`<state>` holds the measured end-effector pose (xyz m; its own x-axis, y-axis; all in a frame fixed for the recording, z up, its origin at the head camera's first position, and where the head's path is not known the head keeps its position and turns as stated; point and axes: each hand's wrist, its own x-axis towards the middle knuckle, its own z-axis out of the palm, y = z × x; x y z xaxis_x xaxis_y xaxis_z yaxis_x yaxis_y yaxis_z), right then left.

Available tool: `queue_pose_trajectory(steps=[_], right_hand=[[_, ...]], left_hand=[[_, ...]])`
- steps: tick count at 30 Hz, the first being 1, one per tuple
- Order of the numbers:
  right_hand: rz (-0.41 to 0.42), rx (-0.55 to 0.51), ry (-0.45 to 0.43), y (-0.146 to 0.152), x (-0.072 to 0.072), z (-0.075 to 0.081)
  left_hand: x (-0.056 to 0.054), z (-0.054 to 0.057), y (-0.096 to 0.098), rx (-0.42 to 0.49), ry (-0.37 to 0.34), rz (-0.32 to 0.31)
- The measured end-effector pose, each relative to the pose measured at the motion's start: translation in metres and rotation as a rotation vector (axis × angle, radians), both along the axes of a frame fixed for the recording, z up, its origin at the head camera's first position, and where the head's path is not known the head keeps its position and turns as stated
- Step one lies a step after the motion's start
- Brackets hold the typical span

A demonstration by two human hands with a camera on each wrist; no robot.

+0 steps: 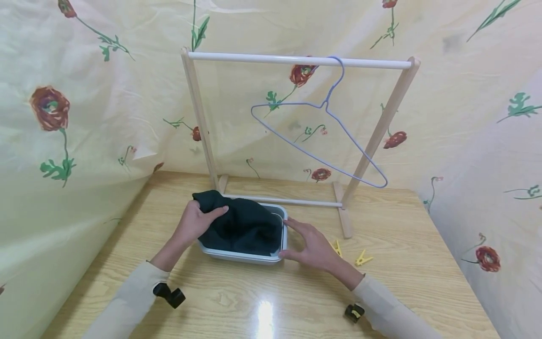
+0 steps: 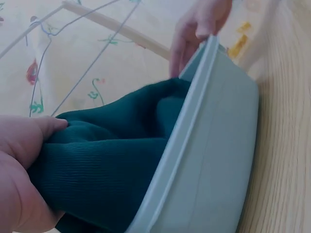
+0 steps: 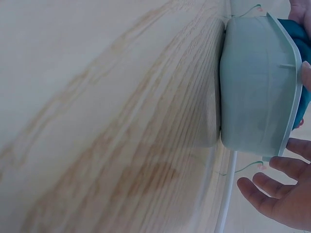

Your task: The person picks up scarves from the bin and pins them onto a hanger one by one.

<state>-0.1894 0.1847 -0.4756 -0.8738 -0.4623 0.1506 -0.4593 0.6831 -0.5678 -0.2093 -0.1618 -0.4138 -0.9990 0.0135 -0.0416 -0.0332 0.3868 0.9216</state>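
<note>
A dark green ribbed knit garment lies bunched in a pale grey-green plastic tub on the table. My left hand pinches the garment's left end, thumb on top, and lifts that end above the rim; its other fingers are partly hidden by the fabric. In the left wrist view the knit stretches from that hand into the tub. At the tub's right end my right hand rests against the rim, thumb and fingers spread. The right wrist view shows those fingers extended beside the tub wall.
Behind the tub stands a wooden rack with a white top rail and a low crossbar. A lilac wire hanger hangs from the rail, right of centre. Yellow clothespins lie beyond my right wrist. Flower-printed cloth surrounds the table.
</note>
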Motion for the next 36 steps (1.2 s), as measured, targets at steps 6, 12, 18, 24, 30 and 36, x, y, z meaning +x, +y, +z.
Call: queue_pose_trajectory(steps=[6, 12, 18, 24, 30, 36], right_hand=[[-0.004, -0.004, -0.007, 0.0, 0.0, 0.001], [-0.002, -0.008, -0.01, 0.0, 0.001, 0.002], [-0.014, -0.007, -0.032, 0.0, 0.002, 0.003], [-0.02, 0.003, -0.038, 0.0, 0.003, 0.003], [-0.029, 0.01, -0.036, 0.0, 0.003, 0.003], [-0.024, 0.01, -0.028, -0.001, 0.002, 0.002]], left_hand=[[0.001, 0.008, 0.005, 0.061, 0.001, 0.054], [0.001, 0.02, 0.006, 0.125, 0.06, 0.026], [0.0, 0.032, 0.006, 0.152, 0.069, 0.016], [0.0, 0.044, 0.005, 0.164, 0.027, 0.051], [0.0, 0.052, 0.005, 0.195, 0.058, 0.061], [0.002, 0.061, 0.006, 0.219, 0.076, 0.075]])
